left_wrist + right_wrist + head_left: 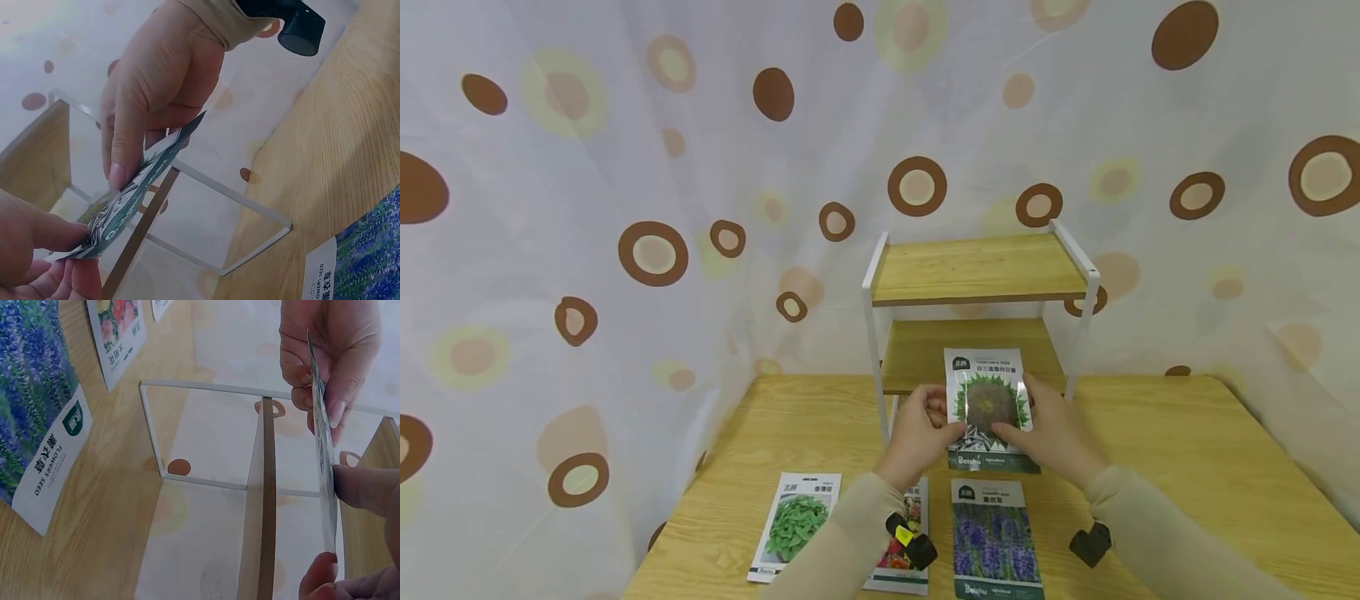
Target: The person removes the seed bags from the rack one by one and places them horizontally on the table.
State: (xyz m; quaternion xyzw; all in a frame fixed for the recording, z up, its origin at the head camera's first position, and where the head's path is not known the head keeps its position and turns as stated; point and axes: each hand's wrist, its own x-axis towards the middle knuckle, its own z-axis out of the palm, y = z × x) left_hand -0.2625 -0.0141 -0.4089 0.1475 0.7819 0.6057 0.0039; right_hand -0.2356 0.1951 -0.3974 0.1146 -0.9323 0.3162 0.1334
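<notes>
A sunflower seed packet [988, 408], white with a green band, is held upright between both hands in front of the shelf in the head view. My left hand [919, 431] pinches its left edge, thumb on the printed front and fingers behind. On the opposite edge my right hand [1056, 429] grips it the same way. Seen nearly edge-on, the packet [325, 450] shows thumbs on one face and fingers on the other in the right wrist view. Below it on the table lies a lavender packet [996, 537]. Near the left forearm are a green-leaf packet [796, 525] and a partly hidden flower packet [898, 554].
A two-tier wooden shelf [977, 271] with a white frame stands at the back of the wooden table [1172, 467]. A spotted curtain [722, 167] hangs behind and along the left. Each wrist carries a black camera [1090, 543].
</notes>
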